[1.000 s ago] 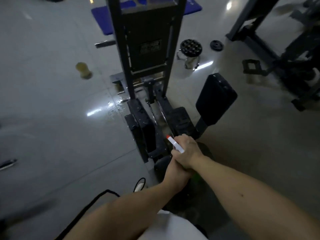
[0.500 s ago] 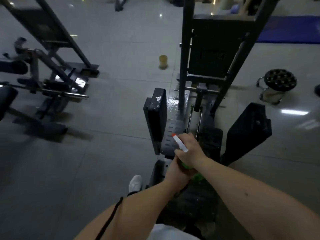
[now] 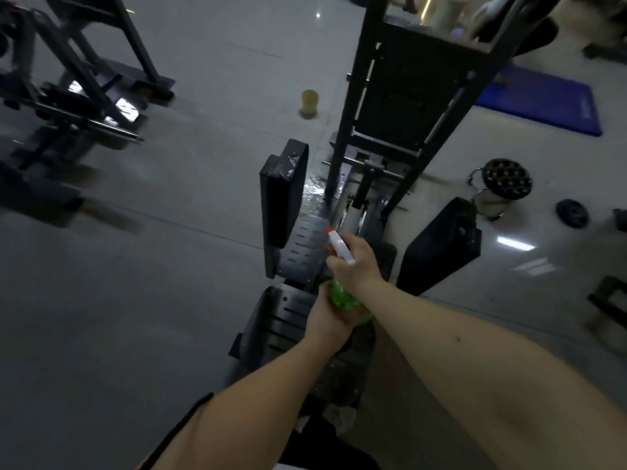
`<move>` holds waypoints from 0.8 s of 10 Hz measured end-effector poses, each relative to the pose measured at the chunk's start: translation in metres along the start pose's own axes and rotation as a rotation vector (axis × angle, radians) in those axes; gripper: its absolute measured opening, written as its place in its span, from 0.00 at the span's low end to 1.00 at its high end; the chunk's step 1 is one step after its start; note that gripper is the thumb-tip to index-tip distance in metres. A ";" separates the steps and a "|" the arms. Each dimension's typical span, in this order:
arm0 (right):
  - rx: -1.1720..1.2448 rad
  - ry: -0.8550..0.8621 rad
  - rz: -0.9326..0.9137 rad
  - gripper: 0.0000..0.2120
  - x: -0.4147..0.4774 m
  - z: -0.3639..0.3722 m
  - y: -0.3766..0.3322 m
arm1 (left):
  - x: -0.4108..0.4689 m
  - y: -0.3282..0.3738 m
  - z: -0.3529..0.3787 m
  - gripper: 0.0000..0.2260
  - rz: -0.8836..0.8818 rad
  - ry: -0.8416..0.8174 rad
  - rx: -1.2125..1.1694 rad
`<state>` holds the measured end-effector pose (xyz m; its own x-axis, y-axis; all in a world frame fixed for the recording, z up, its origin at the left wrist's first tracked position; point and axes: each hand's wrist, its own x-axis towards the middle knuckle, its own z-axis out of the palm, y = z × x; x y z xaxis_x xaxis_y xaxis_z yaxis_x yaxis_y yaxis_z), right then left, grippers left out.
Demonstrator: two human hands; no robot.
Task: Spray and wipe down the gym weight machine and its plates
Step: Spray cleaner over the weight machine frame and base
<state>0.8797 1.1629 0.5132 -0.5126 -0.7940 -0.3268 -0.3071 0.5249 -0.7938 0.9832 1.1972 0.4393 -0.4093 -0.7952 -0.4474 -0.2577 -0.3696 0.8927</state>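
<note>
Glossy grey tiled floor (image 3: 163, 334); yellowish cylindrical jar (image 3: 309, 103) standing upright; blue rectangular foam mat (image 3: 549, 106), upper right; round black stool with dimpled top (image 3: 507, 179), right; second dark metal-framed gym machine (image 3: 84, 93), upper left.

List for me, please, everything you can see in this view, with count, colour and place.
spray bottle: one, green, white head, red tip, centre
weight machine: one, black, centre
pads: two, black, either side of the machine
slotted plates: two, dark grey, under the bottle
wet patch: one, shiny, beside the left pad
cup: one, yellowish, on the floor beyond the left pad
mat: one, blue, far right
stool: one, black top, right of the machine
weight disc: one, black, right of the stool
second machine: one, black, top left
left hand: one, grip round the bottle's green body
right hand: one, grip on the bottle's head
</note>
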 end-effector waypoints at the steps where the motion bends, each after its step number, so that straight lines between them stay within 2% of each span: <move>1: 0.043 0.079 0.075 0.03 -0.012 0.002 -0.001 | -0.001 -0.006 -0.009 0.25 0.090 -0.113 0.333; 2: 0.075 0.085 0.091 0.06 -0.019 0.002 -0.002 | -0.005 -0.002 -0.014 0.29 0.062 -0.118 0.309; 3: 0.059 0.062 0.069 0.07 -0.015 -0.005 -0.003 | -0.004 0.004 -0.007 0.40 -0.011 -0.158 0.298; 4: 0.064 0.019 0.060 0.07 0.000 -0.016 0.006 | 0.008 0.000 0.012 0.40 -0.053 -0.115 0.288; 5: 0.086 -0.045 0.042 0.12 0.026 -0.030 0.016 | 0.021 0.003 0.039 0.33 -0.056 -0.011 0.212; 6: 0.127 -0.136 -0.039 0.18 0.063 -0.042 0.031 | 0.044 0.009 0.067 0.30 0.002 0.151 0.217; 7: 0.103 -0.218 -0.098 0.13 0.103 -0.049 0.045 | 0.075 0.006 0.085 0.28 0.011 0.268 0.244; 8: 0.074 -0.262 -0.180 0.11 0.142 -0.049 0.057 | 0.105 0.010 0.103 0.18 -0.017 0.298 -0.104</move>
<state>0.7505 1.0956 0.4463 -0.2289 -0.9290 -0.2908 -0.3097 0.3527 -0.8830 0.8472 1.1595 0.3955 -0.1267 -0.8885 -0.4409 -0.1651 -0.4195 0.8926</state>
